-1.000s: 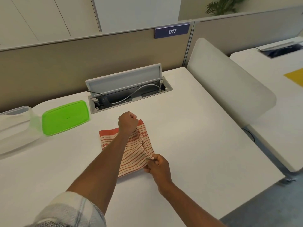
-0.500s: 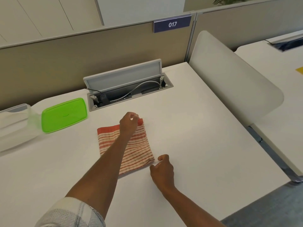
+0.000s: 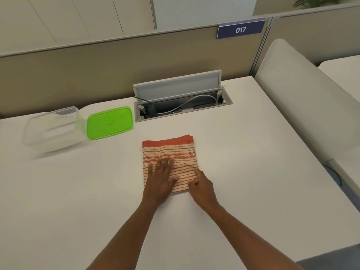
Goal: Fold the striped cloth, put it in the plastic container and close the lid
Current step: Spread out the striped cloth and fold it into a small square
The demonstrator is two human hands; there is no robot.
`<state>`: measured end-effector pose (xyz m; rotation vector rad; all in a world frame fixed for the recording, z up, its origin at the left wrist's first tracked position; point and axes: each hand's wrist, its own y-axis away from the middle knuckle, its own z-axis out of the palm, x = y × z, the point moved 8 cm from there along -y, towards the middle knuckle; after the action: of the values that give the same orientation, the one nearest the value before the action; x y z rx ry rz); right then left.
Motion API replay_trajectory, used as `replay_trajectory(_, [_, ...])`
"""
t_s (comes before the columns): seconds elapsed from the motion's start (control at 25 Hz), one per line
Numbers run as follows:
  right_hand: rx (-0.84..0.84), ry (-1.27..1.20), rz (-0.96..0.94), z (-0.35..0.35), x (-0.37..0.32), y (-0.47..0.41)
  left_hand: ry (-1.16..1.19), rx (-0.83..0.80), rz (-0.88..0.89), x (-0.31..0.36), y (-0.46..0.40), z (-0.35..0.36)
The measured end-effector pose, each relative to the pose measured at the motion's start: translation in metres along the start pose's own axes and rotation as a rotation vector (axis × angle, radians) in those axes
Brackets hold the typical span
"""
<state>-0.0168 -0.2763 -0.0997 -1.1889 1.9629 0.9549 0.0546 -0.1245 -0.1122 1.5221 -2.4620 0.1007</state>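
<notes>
left hand (image 3: 158,180): flat, fingers spread, palm pressing on cloth, gripping nothing
right hand (image 3: 201,187): fingers curled at cloth's near right corner; pinch or not, cannot tell
cloth (image 3: 169,152): under both hands, folded square, red-cream stripes
handling: likely soft, light, may unfold; grip stacked edges
container (image 3: 52,127): far left of left hand, clear, open
lid (image 3: 109,122): green, beside container, off

container (image 3: 51,129) blurred, cloth's (image 3: 171,152) near edge covered
</notes>
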Motion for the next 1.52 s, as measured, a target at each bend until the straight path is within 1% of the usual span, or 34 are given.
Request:
replay_trajectory(0.12, [-0.025, 0.032, -0.015, 0.002, 0.003, -0.001, -0.022, -0.051, 0.045, -0.02, 0.016, 0.007])
replay_trajectory(0.2, [0.003, 0.096, -0.075, 0.0, 0.001, 0.002, -0.015, -0.073, 0.078, -0.023, 0.023, 0.003])
replay_trajectory(0.32, [0.067, 0.337, -0.31, -0.008, -0.011, 0.014, -0.007, -0.076, 0.131, -0.027, 0.04, -0.004])
replay_trajectory(0.4, [0.065, 0.538, -0.459, -0.012, -0.015, 0.021, 0.009, -0.063, 0.161, -0.033, 0.054, -0.006])
replay_trajectory(0.44, [0.046, 0.631, -0.493, -0.013, -0.015, 0.022, 0.026, -0.049, 0.164, -0.038, 0.06, -0.008])
replay_trajectory(0.52, [0.0, 0.763, -0.496, -0.015, -0.012, 0.02, 0.051, -0.044, 0.153, -0.05, 0.068, -0.01])
replay_trajectory(0.6, [0.0, 0.82, -0.508, -0.018, -0.008, 0.018, 0.061, -0.065, 0.132, -0.058, 0.071, -0.013])
replay_trajectory(0.68, [0.01, 0.844, -0.54, -0.016, -0.01, 0.02, 0.059, -0.101, 0.097, -0.063, 0.071, -0.017])
replay_trajectory(0.88, [0.033, 0.867, -0.588, -0.013, -0.018, 0.02, 0.035, -0.098, 0.038, -0.061, 0.07, -0.028])
replay_trajectory(1.12, [0.023, 0.874, -0.541, -0.01, -0.014, 0.017, 0.215, -0.074, -0.053, -0.066, 0.068, -0.031])
replay_trajectory(1.36, [0.062, 0.92, -0.585, -0.014, -0.02, 0.01, 0.257, -0.038, -0.039, -0.068, 0.062, -0.042])
replay_trajectory(1.44, [0.071, 0.892, -0.602, -0.019, -0.025, 0.01, 0.276, -0.001, -0.045, -0.069, 0.061, -0.047])
replay_trajectory(1.52, [0.08, 0.809, -0.595, -0.027, -0.036, 0.01, 0.31, 0.062, -0.059, -0.073, 0.059, -0.054])
